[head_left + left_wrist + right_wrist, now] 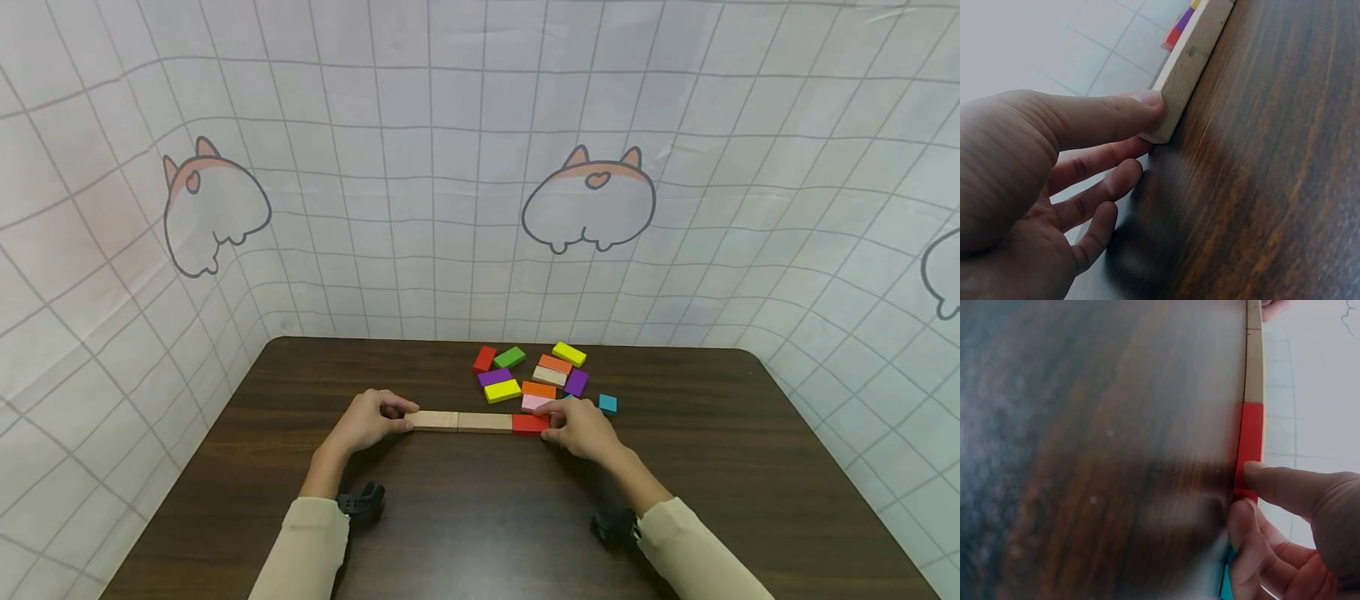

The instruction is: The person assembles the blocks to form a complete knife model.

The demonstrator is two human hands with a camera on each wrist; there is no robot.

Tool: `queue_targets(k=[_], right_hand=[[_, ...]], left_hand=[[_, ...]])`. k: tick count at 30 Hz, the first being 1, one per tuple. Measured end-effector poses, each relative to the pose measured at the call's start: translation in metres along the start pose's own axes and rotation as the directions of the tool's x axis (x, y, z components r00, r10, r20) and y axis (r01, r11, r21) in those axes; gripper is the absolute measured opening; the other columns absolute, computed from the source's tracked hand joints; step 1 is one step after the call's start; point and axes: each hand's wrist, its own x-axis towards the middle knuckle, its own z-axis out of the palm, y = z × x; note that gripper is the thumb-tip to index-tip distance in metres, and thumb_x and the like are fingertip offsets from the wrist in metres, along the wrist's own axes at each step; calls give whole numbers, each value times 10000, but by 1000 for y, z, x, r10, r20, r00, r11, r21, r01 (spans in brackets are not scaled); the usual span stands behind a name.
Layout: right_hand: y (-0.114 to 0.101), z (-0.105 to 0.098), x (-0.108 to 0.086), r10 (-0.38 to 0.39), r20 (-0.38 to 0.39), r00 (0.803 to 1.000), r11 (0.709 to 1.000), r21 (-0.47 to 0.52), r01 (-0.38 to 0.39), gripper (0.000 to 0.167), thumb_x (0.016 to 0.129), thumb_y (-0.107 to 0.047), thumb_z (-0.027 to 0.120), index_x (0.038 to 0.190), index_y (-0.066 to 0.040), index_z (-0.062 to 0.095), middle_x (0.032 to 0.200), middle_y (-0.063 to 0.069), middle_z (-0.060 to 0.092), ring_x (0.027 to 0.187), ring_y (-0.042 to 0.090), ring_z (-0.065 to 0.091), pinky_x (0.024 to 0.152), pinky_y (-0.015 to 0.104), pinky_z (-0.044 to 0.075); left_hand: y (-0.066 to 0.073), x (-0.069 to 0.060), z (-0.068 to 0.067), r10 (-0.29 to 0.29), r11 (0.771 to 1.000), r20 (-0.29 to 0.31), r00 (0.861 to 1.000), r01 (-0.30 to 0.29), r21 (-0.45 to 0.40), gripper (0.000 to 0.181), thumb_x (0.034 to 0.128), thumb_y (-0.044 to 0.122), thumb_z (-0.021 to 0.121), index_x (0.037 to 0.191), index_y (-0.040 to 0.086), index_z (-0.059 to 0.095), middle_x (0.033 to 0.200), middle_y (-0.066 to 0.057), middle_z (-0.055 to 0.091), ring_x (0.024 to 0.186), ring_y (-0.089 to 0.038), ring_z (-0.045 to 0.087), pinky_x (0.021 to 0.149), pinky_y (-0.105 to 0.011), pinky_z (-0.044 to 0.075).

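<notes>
Two plain wooden blocks and a red block lie end to end in a straight row on the dark table. My left hand (369, 419) pinches the outer end of the left wooden block (435, 422), its thumb on the near side, as the left wrist view shows. The middle wooden block (485, 423) touches its neighbours at both ends. At the row's right end, my right hand (587, 429) pinches the red block (1250, 437), with the thumb against it. The right hand partly hides a pink block (533, 403) just behind the row.
Behind the row lie several loose blocks, among them a yellow block (502, 391), a green block (510, 357), a purple block (576, 382) and a blue block (607, 405). A grid-patterned curtain (450, 208) surrounds the brown table (480, 517) at the back and sides.
</notes>
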Motion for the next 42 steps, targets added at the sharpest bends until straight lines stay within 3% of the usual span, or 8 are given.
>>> queue_targets(k=[8,16,25,31,37,42], right_hand=[[2,0,0,-1,16,1000,999,52,1,307,862,-130,826,1159,-188,777,725,-20,597,565,130,533,548,282,422],[10,-9,1,-82,44,996,989,125,76,312,884,-136,806,1193,-144,762,736,-26,623,598,125,559,574,290,460],[28,-32,14,-139,-54,989,983,111,144,318,878,-114,809,1187,-91,743,1053,86,728,721,158,556,634,276,501],[38,-33,25,-152,15,988,985,83,151,318,871,-152,825,1177,-112,747,1144,72,734,794,187,557,737,327,527],[41,-31,33,-160,44,986,986,42,158,293,858,-203,844,1133,-143,762,1092,16,750,1012,220,636,975,480,535],[38,-29,38,-147,63,987,989,17,146,292,865,-223,839,1139,-159,760,1051,-13,751,1002,209,641,976,489,527]], left_hand=[[1,-1,-1,12,1000,8,1000,-12,0,244,880,172,814,1123,196,807,1055,-11,722,850,-159,583,744,-332,489],[2,-2,-2,12,1000,10,1000,-12,-11,243,881,150,810,1123,178,807,1048,-29,715,833,-171,569,726,-328,478],[0,0,-1,15,1000,6,1000,-15,1,243,880,161,813,1121,188,807,1058,-20,724,841,-156,584,741,-327,486],[-1,0,-1,8,1000,3,1000,-8,-2,239,881,157,812,1116,195,807,1071,-16,723,854,-157,587,749,-332,491],[-2,1,0,-1,1000,5,1000,1,-5,230,878,168,816,1106,203,811,1041,-6,718,844,-159,579,742,-324,485],[0,1,0,0,1000,3,1000,0,-6,228,882,171,813,1108,205,810,1013,-3,713,832,-164,575,733,-325,483]])
